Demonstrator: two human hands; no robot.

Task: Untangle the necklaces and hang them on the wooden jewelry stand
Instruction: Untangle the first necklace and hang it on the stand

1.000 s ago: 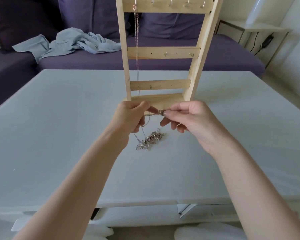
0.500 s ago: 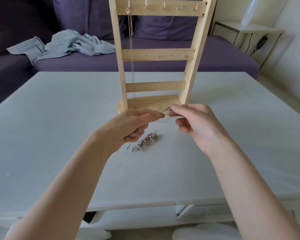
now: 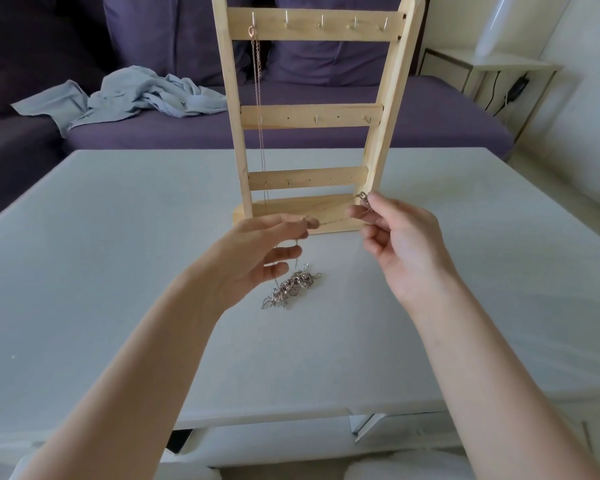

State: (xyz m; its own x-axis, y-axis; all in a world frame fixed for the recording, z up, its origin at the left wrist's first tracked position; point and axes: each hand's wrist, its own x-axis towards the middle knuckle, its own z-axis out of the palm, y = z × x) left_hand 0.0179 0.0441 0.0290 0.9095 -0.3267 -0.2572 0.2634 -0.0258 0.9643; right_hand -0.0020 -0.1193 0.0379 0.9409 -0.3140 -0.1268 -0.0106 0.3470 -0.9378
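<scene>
On the pale tabletop (image 3: 118, 271) stands the wooden jewelry stand (image 3: 312, 112), upright on its flat base, with three crossbars carrying small metal hooks. From the leftmost hook of the top bar hangs a thin rose-coloured chain (image 3: 258, 109), falling straight down past the middle bar to the lowest one. Just in front of the base, both hands are raised above the tabletop with a fine silver chain (image 3: 333, 221) stretched between them. The left hand (image 3: 260, 258) pinches that chain between thumb and forefinger, its other fingers loosely curled beneath; from the pinch the chain drops down towards a tangled heap of necklaces (image 3: 290, 289) lying on the tabletop just below and beside the left hand. The right hand (image 3: 399, 244) pinches the other end near the stand's right post, and a small metal clasp (image 3: 362, 195) shows just above its fingertips. Whether the stretched chain is free of the heap or knotted into it cannot be told. Behind the tabletop runs a purple sofa (image 3: 430, 112) with a crumpled pale blue cloth (image 3: 136, 95) lying on its seat, and a light side table (image 3: 492, 67) stands at the far right.
</scene>
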